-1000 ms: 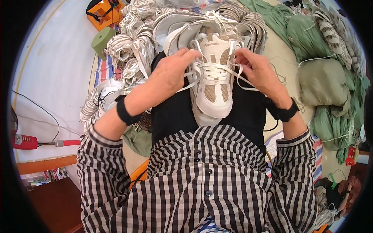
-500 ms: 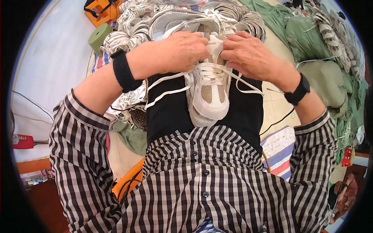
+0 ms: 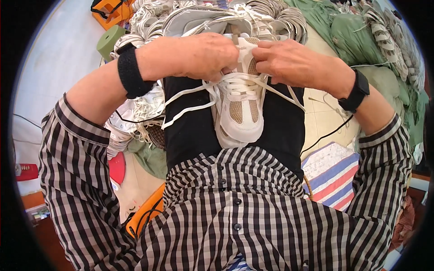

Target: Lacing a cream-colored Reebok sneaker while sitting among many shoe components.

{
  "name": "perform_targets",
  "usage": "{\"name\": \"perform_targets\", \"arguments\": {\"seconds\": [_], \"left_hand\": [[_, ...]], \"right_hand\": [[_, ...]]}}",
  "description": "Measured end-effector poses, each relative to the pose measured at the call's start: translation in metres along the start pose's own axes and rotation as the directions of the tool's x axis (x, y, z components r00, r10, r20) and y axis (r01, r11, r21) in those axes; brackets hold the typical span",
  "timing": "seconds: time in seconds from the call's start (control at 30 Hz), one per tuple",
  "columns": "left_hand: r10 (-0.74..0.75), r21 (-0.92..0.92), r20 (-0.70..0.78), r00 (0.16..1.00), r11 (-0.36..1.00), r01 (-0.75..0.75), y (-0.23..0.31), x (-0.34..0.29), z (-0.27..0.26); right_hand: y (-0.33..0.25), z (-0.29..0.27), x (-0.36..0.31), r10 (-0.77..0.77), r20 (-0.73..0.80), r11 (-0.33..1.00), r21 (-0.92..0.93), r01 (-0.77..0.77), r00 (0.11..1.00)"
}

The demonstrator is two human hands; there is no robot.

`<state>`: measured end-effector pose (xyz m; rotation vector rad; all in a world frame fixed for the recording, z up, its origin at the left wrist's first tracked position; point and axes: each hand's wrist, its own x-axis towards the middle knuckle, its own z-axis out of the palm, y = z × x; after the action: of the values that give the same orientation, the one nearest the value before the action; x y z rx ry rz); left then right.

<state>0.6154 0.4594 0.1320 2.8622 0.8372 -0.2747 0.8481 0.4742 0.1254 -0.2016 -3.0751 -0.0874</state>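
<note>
Pointing lengthwise toward shirt [image 3: 199,226], toe-first shoe [image 3: 241,103]

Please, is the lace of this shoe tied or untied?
Untied, it appears: the lace hangs slack at both sides of the shoe; no bow shows.

Short brownish lettering stands on the pale tongue [image 3: 246,53] of the laced shoe [image 3: 246,121], partly covered by the left hand [image 3: 205,56]. Markings on the red device [image 3: 28,172] at the left edge are too small to read.
</note>
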Motion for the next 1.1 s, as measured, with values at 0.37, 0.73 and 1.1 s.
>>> {"name": "perform_targets", "arguments": {"seconds": [0.37, 0.73, 1.1], "left_hand": [[-0.04, 0.031, 0.099, 0.994, 0.999, 0.037, -0.002, 0.006, -0.001], [-0.249, 0.086, 0.102, 0.963, 0.967, 0.241, 0.015, 0.012, -0.002], [-0.364, 0.035, 0.118, 0.924, 0.931, 0.362, 0.021, 0.019, 0.009]], "right_hand": [[0.002, 0.005, -0.002, -0.081, -0.034, 0.994, -0.07, 0.078, 0.996], [0.006, 0.0, 0.008, 0.05, 0.005, 0.988, 0.144, -0.05, 0.999], [-0.01, 0.024, 0.027, 0.319, 0.014, 0.947, 0.02, -0.319, 0.948]]}}
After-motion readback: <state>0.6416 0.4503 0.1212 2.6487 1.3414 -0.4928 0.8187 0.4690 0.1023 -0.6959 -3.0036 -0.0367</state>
